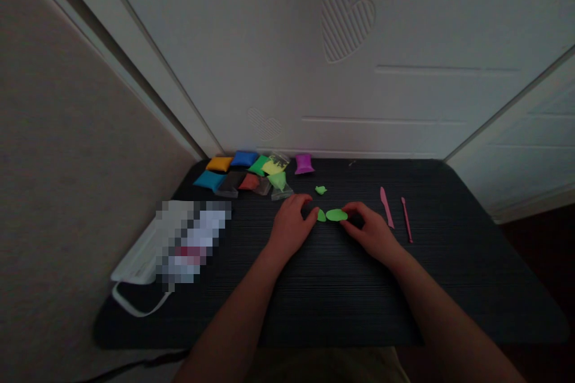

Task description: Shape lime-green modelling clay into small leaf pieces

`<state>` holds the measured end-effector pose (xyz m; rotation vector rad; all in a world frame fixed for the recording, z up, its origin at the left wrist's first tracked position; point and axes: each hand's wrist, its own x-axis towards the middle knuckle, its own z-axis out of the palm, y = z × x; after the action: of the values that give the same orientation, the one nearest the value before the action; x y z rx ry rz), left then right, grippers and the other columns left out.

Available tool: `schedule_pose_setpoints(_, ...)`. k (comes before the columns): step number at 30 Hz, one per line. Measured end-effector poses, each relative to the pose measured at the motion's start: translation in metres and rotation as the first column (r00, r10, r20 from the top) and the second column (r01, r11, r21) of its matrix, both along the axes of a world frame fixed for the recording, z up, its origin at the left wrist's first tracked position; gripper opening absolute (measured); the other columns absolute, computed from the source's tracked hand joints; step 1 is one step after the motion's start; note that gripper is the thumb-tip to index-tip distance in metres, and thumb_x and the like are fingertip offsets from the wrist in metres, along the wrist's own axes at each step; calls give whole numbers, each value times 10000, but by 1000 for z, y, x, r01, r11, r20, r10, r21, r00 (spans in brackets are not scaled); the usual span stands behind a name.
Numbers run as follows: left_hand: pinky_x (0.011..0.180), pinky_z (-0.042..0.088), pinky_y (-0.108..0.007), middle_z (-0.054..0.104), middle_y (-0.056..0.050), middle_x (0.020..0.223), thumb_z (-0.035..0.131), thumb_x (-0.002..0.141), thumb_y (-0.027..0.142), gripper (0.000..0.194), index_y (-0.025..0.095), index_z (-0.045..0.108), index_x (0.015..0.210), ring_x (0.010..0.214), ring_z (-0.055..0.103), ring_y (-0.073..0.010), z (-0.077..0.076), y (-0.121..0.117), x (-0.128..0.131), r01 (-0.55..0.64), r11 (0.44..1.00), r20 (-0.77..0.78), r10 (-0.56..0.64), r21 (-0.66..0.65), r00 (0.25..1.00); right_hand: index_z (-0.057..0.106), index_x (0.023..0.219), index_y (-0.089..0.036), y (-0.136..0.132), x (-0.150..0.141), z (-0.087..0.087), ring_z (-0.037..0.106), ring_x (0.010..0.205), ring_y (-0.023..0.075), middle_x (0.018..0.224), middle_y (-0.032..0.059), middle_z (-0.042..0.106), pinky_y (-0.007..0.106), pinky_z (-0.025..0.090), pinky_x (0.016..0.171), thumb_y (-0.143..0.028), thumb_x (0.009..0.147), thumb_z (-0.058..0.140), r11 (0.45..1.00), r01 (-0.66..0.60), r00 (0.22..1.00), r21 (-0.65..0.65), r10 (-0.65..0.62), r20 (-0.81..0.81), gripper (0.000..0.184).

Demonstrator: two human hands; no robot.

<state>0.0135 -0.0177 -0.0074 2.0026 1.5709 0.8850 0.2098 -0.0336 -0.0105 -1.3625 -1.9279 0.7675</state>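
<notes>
Nine packets (304, 164), three green pieces (336, 215), two pink tools (386, 207).

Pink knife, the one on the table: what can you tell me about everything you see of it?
The pink knife is slim and looks like plastic, with a broader, round-tipped blade narrowing to a handle that flares at its end. It lies slantwise on the dark table, blade end farther from the person, between the right hand and a thinner pink tool. Only the table touches it.

No readable text, label, brand, number or sign shows anywhere, and one patch at the left is pixelated
</notes>
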Motion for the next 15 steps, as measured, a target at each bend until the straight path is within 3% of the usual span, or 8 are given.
schedule_pose_setpoints(3,716,454,-293,576,-55,1034,543,766,313,336,198,505,1079,836,560,-160,6,-7,9,114,984,267,-74,-136,961,535,931,-221,-5,-3,3,571,840,161,899,19,600,318,453,751,-200,745,560,1000,-25,993,-14,23,-113,188)
schedule_pose_setpoints(7,628,464,-248,612,-44,931,582,735,264,339,172,524,1057,719,579,-132,11,-16,22,386,861,582,-135,-332,802,536,944,-226,-11,-6,6,570,825,152,887,14,598,302,452,750,-202,751,566,999,-48,984,-3,47,-174,196)
schedule_pose_setpoints(9,589,457,-233,619,-24,830,591,720,216,273,150,561,984,622,562,-107,13,-17,25,411,830,642,-87,-376,762,544,981,-228,-12,-7,8,567,827,148,898,14,605,298,446,757,-195,762,556,998,-55,988,10,56,-147,223)
schedule_pose_setpoints(12,611,454,-231,614,6,708,609,698,176,236,142,592,931,588,553,-97,14,-16,25,396,827,677,-25,-400,736,559,1011,-235,-13,-6,8,568,836,149,916,14,620,303,441,770,-198,772,548,998,-63,992,27,65,-108,242)
schedule_pose_setpoints(15,668,463,-251,644,-5,766,636,670,161,296,154,590,963,652,581,-112,12,-15,23,444,801,724,-19,-402,689,569,1011,-236,-13,-4,8,573,843,154,928,16,629,309,442,775,-214,768,559,998,-43,993,36,47,-106,244)
